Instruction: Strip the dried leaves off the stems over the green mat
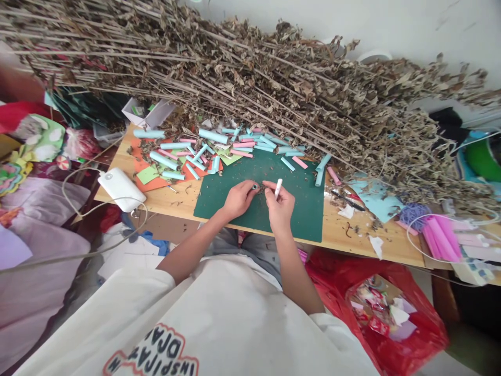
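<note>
Over the green cutting mat (301, 219), my left hand (238, 199) is closed round a small rolled paper tube (255, 187). Only the tube's round end shows, with a dark hole; the rest is hidden in the fingers. My right hand (281, 210) grips a slim white pen (278, 188), its upper end pointing up and its lower end hidden by the fingers. Both hands are close together, fingertips nearly meeting. Beyond them lie several blue paper rolls (213, 136) and pink paper rolls (241, 153), of mixed length and thickness.
A large heap of dried leafy stalks (250, 78) covers the back of the wooden table (352, 235). On the left lies a white power bank (121, 189) with a cable. A black pen (348, 200) lies right of the mat. Below hangs a red rubbish bag (418, 334).
</note>
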